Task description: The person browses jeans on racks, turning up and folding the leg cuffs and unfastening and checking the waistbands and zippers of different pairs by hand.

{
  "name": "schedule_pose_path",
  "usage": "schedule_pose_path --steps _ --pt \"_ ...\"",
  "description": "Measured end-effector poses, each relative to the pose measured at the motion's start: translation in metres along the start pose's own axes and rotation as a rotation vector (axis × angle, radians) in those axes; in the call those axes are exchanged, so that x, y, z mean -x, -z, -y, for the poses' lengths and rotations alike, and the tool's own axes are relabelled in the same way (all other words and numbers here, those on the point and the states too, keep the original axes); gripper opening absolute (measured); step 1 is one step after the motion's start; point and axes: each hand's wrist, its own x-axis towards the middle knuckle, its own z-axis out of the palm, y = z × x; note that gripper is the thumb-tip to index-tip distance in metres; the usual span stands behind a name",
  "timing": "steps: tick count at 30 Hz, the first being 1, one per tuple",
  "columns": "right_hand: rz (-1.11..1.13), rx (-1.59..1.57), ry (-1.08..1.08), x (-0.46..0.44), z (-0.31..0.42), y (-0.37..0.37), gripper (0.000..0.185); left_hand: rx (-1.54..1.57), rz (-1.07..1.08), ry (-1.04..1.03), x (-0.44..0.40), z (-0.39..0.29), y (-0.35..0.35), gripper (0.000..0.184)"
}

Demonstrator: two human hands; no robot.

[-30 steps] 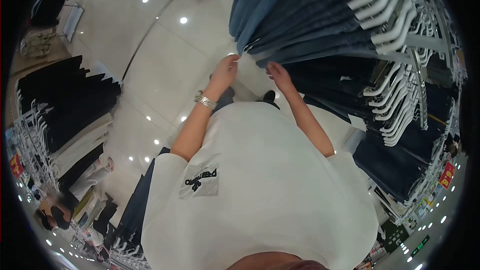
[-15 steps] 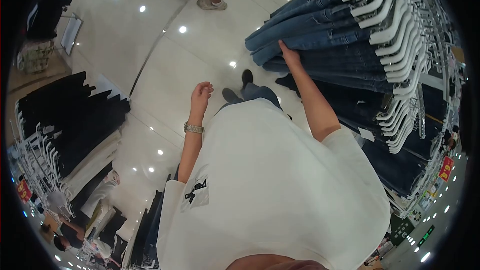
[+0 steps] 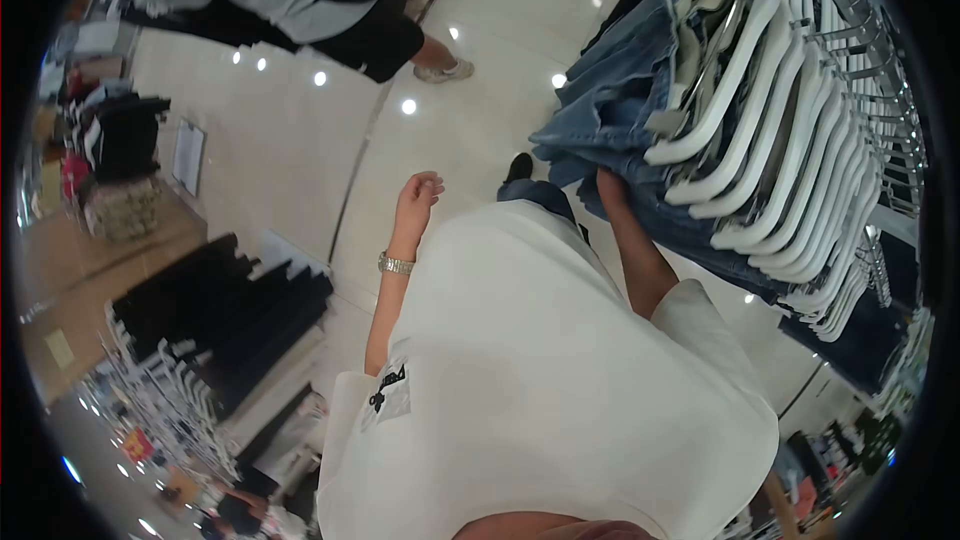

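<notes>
Blue jeans (image 3: 620, 90) hang in a dense row from white hangers (image 3: 790, 140) on a metal rack at the right. My right hand (image 3: 610, 190) is at the lower part of the jeans, with its fingers hidden among the fabric. Over the floor, left of my body, my left hand (image 3: 420, 192) is raised with loosely bent fingers, touching nothing; a metal watch (image 3: 396, 264) is on that wrist.
Another person in a grey top and black shorts (image 3: 375, 35) stands at the upper left. Dark trousers (image 3: 220, 320) hang on a rack at the left. A wooden platform (image 3: 110, 260) holds folded clothes. Glossy tiled floor (image 3: 270, 140) lies between the racks.
My right hand has gone from between the garments' hems into the jeans. My left hand has drawn back from the jeans. The rack looks closer, and more of the other person shows.
</notes>
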Motion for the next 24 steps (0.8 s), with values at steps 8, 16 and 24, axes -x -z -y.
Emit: schedule_pose_path --steps 8,16,24 --pt "0.233 -1.035 -0.789 0.027 0.005 0.019 0.035 -0.255 0.413 -0.115 -0.116 -0.096 -0.061 0.031" --pt "0.479 -1.261 -1.257 0.092 0.029 0.048 0.037 -0.396 1.144 -0.300 -0.163 -0.196 -0.193 0.043" --pt "0.628 -1.332 -1.656 0.121 0.106 0.114 0.039 -0.947 1.840 -0.609 -0.198 -0.255 -0.268 0.038"
